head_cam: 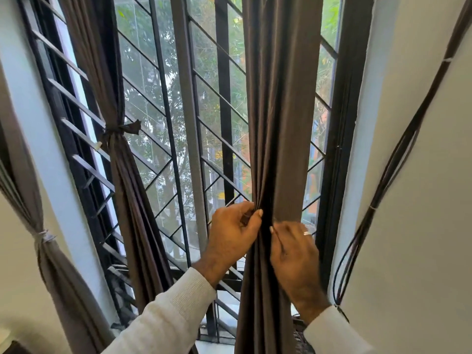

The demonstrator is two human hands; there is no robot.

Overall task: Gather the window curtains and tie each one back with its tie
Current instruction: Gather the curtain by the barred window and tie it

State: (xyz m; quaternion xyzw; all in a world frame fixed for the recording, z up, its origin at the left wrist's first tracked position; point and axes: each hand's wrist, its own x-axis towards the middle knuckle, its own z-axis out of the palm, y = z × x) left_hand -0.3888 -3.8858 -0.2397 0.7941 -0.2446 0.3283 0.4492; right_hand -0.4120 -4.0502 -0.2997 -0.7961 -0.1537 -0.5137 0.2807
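left hand [233, 232] pinches curtain [278, 118] fold | right hand [293, 251] grips beside it

One view only, from a wide-angle camera on the person's head. It faces a barred window [178, 123] straight on, standing close, and tilts a little down, so both forearms reach in from the bottom edge. The left hand [232, 233] and right hand [293, 249] sit low and just right of centre, near the lens, on the right curtain [278, 111]. The wide lens bows the edges: the walls and the tied left curtain [122, 175] lean outward. Trees show through the glass beyond.
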